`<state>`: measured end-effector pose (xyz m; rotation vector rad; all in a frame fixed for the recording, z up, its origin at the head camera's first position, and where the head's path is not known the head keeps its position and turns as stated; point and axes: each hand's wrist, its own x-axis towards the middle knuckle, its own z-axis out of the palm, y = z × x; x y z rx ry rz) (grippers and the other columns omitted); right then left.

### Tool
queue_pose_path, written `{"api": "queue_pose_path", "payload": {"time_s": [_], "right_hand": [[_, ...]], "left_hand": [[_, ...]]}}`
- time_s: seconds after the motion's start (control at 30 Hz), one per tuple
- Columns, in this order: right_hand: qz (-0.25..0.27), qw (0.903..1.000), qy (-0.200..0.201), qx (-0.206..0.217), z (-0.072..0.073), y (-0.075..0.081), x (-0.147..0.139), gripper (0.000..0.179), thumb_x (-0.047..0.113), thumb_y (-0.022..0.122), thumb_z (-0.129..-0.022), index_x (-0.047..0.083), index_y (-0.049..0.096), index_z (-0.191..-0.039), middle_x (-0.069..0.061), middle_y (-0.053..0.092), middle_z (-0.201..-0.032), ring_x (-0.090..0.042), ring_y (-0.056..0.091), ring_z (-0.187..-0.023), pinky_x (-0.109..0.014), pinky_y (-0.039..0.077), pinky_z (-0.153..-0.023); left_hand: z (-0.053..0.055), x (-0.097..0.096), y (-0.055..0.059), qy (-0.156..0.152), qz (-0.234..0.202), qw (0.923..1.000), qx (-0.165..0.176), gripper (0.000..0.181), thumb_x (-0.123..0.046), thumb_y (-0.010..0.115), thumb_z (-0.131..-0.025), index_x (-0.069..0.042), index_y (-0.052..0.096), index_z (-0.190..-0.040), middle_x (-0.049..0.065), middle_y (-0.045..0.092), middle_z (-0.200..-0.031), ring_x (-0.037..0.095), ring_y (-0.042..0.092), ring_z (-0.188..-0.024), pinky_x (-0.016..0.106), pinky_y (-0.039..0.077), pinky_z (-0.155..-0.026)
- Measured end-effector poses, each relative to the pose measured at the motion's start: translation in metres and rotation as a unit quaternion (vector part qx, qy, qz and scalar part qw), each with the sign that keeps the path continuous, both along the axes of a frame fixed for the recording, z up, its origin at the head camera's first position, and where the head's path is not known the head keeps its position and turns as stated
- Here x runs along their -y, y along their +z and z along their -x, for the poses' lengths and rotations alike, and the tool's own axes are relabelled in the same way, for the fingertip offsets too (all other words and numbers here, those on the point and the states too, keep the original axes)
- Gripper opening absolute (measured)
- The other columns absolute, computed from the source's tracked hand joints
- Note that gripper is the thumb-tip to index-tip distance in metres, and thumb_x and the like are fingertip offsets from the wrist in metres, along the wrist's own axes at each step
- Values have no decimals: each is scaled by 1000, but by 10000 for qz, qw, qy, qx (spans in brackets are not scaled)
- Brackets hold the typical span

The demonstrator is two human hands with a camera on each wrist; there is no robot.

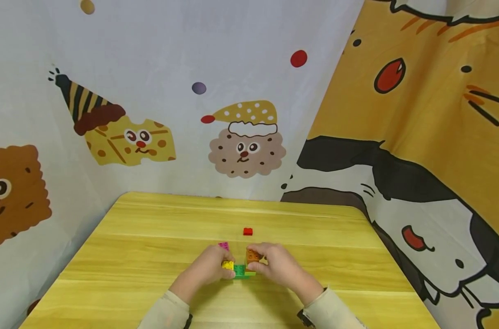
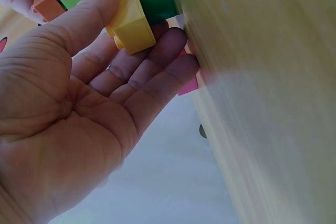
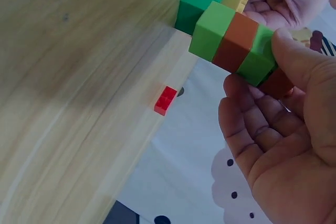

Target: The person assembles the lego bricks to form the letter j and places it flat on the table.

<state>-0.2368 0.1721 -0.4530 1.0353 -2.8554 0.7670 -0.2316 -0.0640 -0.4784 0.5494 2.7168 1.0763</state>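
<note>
Both hands met at lower centre of the table [image 1: 150, 237], left hand [image 1: 210, 267] pinching a yellow brick [image 1: 228, 265], right hand [image 1: 274, 265] gripping the striped green-and-brown stack [image 3: 236, 48]; uneven pressing might have split it.

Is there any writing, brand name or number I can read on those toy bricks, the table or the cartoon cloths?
None: no words, numbers or brand marks can be read anywhere.
Toy bricks: plain coloured faces, no print visible.
Red brick: too small to tell.
Cartoon cloths: only drawings of biscuit faces and dots, no lettering.
Wooden table: bare grain.
</note>
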Motion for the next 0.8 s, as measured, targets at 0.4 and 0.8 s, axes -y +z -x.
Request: {"api": "queue_pose_path", "payload": {"time_s": [0.4, 0.8], "right_hand": [[190, 9997, -74, 108, -4, -3, 1, 50, 39, 66, -94, 10, 60, -135, 4, 68, -113, -6, 63, -97, -26, 55, -78], [2813, 9052, -891, 3058, -6, -20, 6, 43, 47, 62, -97, 19, 63, -130, -13, 63, -123, -26, 61, -110, -45, 55, -85]], "left_hand": [[0, 0, 1, -13, 16, 10000, -49, 33, -19, 85, -79, -4, 75, -106, 7, 72, -103, 22, 65, -93, 42, 56, -84], [0, 0, 0, -62, 22, 10000, -56, 34, -19, 85, -78, -3, 75, -107, 4, 71, -100, 14, 62, -86, 36, 56, -78]]}}
